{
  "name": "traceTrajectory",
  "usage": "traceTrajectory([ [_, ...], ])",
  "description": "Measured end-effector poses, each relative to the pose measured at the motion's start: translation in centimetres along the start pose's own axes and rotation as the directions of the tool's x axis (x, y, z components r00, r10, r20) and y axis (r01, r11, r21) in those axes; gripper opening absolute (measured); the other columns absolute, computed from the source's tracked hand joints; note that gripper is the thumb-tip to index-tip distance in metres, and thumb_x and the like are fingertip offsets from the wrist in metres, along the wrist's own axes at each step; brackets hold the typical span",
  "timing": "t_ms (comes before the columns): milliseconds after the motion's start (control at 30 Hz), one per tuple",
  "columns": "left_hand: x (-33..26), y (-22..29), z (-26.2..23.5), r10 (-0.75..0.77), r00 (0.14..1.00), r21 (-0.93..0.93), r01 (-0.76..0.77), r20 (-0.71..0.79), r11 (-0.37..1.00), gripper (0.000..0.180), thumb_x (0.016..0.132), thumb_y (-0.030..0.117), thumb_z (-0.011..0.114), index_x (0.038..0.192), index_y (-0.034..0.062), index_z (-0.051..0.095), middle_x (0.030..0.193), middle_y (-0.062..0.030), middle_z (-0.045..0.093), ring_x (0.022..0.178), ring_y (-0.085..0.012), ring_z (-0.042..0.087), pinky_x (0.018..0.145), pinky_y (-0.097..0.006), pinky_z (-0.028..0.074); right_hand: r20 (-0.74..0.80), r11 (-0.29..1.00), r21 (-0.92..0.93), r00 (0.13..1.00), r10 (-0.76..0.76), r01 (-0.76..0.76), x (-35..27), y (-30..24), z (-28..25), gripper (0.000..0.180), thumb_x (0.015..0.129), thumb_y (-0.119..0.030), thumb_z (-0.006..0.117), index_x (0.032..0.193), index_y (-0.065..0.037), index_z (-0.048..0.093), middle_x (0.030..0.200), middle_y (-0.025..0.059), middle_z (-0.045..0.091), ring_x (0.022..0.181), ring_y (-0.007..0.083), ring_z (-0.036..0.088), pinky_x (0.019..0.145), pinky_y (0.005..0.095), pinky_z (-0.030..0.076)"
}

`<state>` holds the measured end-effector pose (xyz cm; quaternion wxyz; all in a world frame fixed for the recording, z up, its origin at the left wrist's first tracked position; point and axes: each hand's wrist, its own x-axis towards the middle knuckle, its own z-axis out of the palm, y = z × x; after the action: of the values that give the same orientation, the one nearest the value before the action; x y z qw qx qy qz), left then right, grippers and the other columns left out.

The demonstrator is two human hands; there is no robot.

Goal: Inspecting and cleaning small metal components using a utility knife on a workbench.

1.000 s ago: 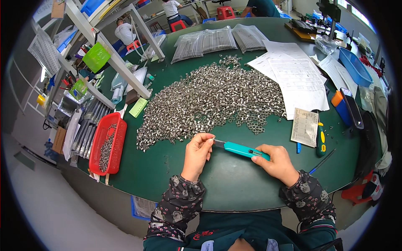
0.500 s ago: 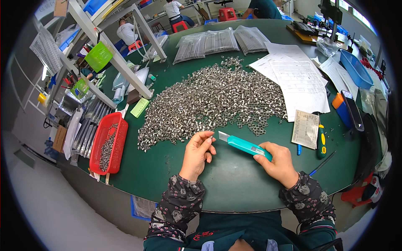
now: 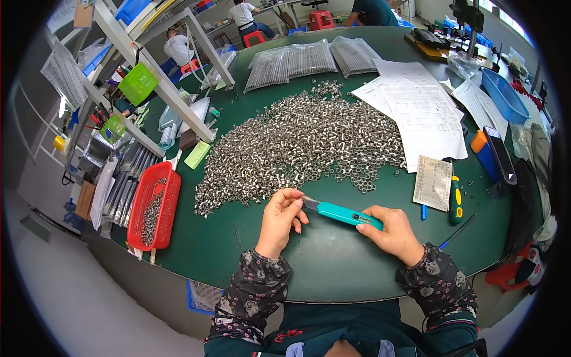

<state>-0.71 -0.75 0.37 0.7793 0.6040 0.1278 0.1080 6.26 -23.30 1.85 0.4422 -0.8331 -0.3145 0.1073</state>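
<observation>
Knife (image 3: 350, 215) moved left: blade (image 3: 311, 204) points leftward, long axis slanting.

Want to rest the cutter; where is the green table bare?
Bare room lies between the sleeves, from the teal cutter to the near edge of the table, and, with a few specks, between the red basket and the left hand. The ring pile crowds the middle; papers and a yellow-green tool, the right.

Bare left hand (image 3: 279, 223) and right hand (image 3: 389, 235); dark oversleeves (image 3: 247, 294) with pale grey and pinkish motifs, gathered at the cuffs (image 3: 266, 260); dark green clothing (image 3: 321, 319) with red emblem (image 3: 289, 335), red-and-white striped trim (image 3: 455, 322) at right arm.
</observation>
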Motion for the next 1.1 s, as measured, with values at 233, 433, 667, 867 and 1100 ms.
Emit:
traceTrajectory([
  [233,0.0,-0.2,0.2,0.037,0.999,0.07,-0.035,-0.033,0.997,0.016,0.084,0.005,0.05,0.099,0.0011,0.051,0.086,-0.0048,0.052,0.054,-0.0069,0.05,0.039,-0.017,0.039,0.045,0.999,-0.005,0.998,0.047,-0.047,0.1,-0.1,-0.2,0.028,0.07,-0.03,0.063,0.084,-0.005,0.061,0.066,0.0149,0.059,0.062,0.0299,0.058,0.056,0.0366,0.044],
  [433,-0.2,-0.1,0.1,0.027,1.0,0.151,-0.025,-0.011,0.988,0.013,0.084,0.006,0.051,0.096,0.0014,0.053,0.076,-0.0012,0.052,0.052,-0.0028,0.043,0.038,-0.015,0.034,-0.03,0.999,-0.042,0.999,-0.018,0.017,0.0,0.1,0.0,0.025,0.07,-0.027,0.063,0.083,-0.006,0.061,0.067,0.0136,0.058,0.06,0.0293,0.057,0.055,0.0366,0.043],
  [667,-0.1,-0.2,-0.2,-0.035,0.998,-0.082,0.031,-0.049,0.996,0.013,0.084,0.008,0.052,0.096,0.0021,0.054,0.075,-0.0018,0.054,0.051,-0.0012,0.039,0.038,-0.014,0.03,-0.197,0.941,-0.239,0.937,-0.287,0.238,-0.4,-0.6,0.3,0.022,0.071,-0.023,0.063,0.083,-0.005,0.059,0.067,0.0104,0.056,0.058,0.028,0.055,0.05,0.036,0.041],
  [867,-0.1,-0.2,-0.2,-0.027,0.999,-0.033,0.026,-0.045,0.999,0.014,0.084,0.009,0.052,0.096,0.002,0.053,0.076,-0.0027,0.055,0.052,-0.0009,0.039,0.038,-0.013,0.03,-0.124,0.973,-0.136,0.971,-0.203,0.186,-0.4,-0.4,0.2,0.022,0.071,-0.023,0.063,0.082,-0.005,0.06,0.07,0.0117,0.058,0.06,0.0297,0.056,0.052,0.0369,0.043],
  [1100,0.3,0.1,0.0,-0.085,0.995,-0.232,0.069,-0.058,0.97,0.009,0.084,0.008,0.051,0.092,0.0035,0.052,0.074,-0.0023,0.053,0.055,-0.0035,0.041,0.04,-0.016,0.032,-0.355,0.981,0.072,0.924,-0.142,0.179,0.1,0.3,-0.8,0.02,0.072,-0.019,0.064,0.083,-0.003,0.059,0.066,0.011,0.057,0.056,0.0236,0.056,0.05,0.0309,0.042],
])
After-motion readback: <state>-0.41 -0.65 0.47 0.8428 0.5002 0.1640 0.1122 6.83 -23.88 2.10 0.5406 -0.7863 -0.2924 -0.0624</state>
